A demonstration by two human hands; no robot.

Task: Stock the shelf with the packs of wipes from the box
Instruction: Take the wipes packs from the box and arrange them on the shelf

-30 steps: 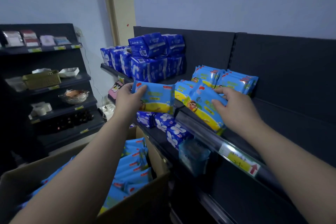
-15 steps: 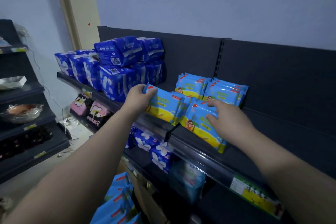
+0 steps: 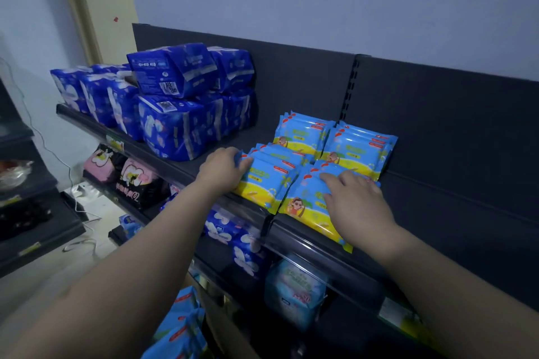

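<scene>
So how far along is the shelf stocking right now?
Done: two rear stacks of wipes sit on the shelf. In hand: the left hand and right hand settle two front stacks. Left: more packs show below.

Dark blue packs (image 3: 175, 102) stacked above pink bags (image 3: 128, 175), perhaps pads.

Wipes packs (image 3: 294, 183): light blue with yellow band, flat, four stacks in two-by-two block on top shelf (image 3: 186, 167), front pair at shelf edge. More packs (image 3: 183, 326) bottom of view, box itself not discernible.
</scene>
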